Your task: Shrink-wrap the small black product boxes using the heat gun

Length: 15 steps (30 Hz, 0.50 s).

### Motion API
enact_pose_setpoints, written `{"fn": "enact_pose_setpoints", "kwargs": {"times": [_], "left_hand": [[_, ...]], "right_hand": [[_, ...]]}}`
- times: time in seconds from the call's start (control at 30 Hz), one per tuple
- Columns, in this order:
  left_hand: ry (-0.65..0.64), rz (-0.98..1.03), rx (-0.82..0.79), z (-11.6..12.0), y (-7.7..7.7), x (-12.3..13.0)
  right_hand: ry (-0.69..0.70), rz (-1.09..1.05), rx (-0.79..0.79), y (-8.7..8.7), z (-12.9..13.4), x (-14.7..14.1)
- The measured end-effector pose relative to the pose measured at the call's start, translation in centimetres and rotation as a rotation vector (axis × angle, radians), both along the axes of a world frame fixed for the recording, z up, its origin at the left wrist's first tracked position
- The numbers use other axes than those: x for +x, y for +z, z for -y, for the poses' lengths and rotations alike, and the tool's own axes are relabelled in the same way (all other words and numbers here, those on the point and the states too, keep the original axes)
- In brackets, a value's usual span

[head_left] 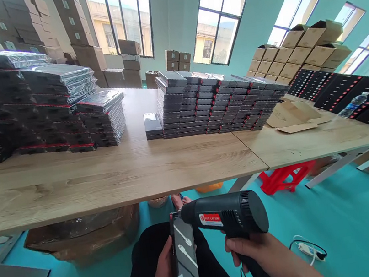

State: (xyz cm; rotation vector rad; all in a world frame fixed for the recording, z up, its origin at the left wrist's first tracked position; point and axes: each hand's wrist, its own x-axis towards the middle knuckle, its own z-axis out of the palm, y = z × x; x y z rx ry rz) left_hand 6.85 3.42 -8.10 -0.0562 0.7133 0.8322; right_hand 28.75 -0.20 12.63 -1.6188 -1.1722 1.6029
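My left hand (pixel 164 271) grips a slim dark box (pixel 185 258) by its sides, held upright above my lap, with white cable connectors pictured on its front. My right hand (pixel 257 252) is wrapped around the handle of a black heat gun (pixel 227 215) with a red and white label. The gun's nozzle points left, at the top end of the box, close against it. Whether the two touch, I cannot tell.
Stacks of film-wrapped boxes (pixel 97 110) stand left on the wooden table (pixel 107 178). More dark boxes (pixel 213 101) are piled in the middle; flattened cardboard (pixel 294 115) and a bottle (pixel 354 104) lie right. Below are a red stool (pixel 286 179) and a power strip (pixel 310 251).
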Motion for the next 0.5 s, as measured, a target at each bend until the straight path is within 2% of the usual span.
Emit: {"fn": "enact_pose_setpoints", "kwargs": {"times": [0.1,0.2,0.3,0.5], "left_hand": [[0.026,0.027,0.009,0.1,0.2,-0.3],[0.036,0.035,0.015,0.1,0.0,-0.5],[0.041,0.059,0.037,0.0,-0.8,-0.5],[0.079,0.13,0.093,-0.3,-2.4,-0.5]], "right_hand": [[-0.023,0.097,-0.006,-0.3,-0.4,1.3],[0.081,0.099,-0.1,-0.8,0.5,2.6],[0.166,0.132,-0.202,-1.4,2.2,3.1],[0.024,0.086,-0.218,-3.2,4.2,3.1]]}}
